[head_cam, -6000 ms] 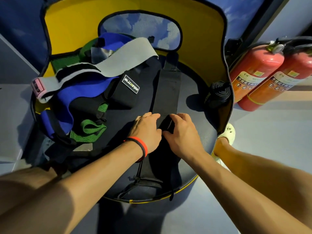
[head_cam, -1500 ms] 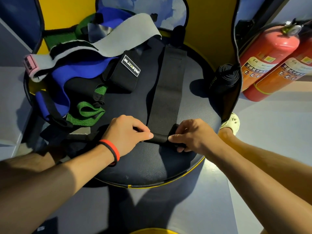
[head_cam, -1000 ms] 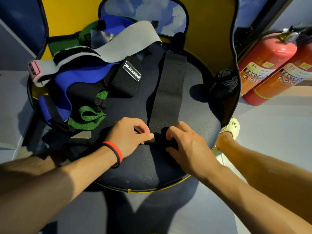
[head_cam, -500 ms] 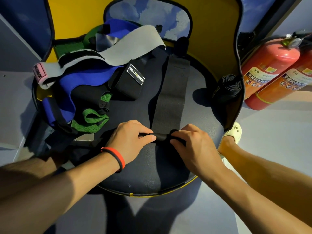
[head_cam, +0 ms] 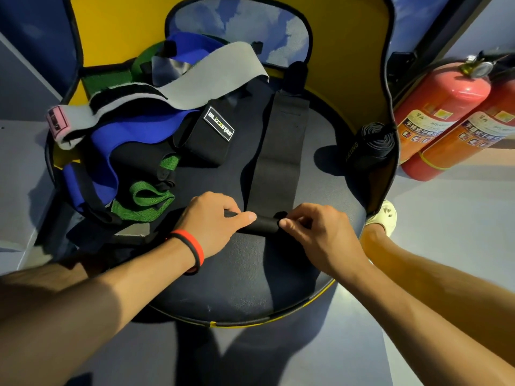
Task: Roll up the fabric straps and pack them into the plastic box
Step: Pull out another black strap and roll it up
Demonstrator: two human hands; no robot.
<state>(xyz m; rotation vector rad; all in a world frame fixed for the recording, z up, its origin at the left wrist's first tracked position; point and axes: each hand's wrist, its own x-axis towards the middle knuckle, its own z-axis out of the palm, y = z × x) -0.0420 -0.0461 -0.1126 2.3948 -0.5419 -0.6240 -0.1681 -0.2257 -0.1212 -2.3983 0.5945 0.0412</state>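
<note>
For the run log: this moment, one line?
long black fabric strap: near end rolled | left grip: pinches roll's left end | right grip: pinches right end | rolled black strap: on dark seat, right edge

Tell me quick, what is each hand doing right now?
Left hand: closed, pinching the rolled end of the black strap.
Right hand: closed, pinching the other end of that roll.
</note>
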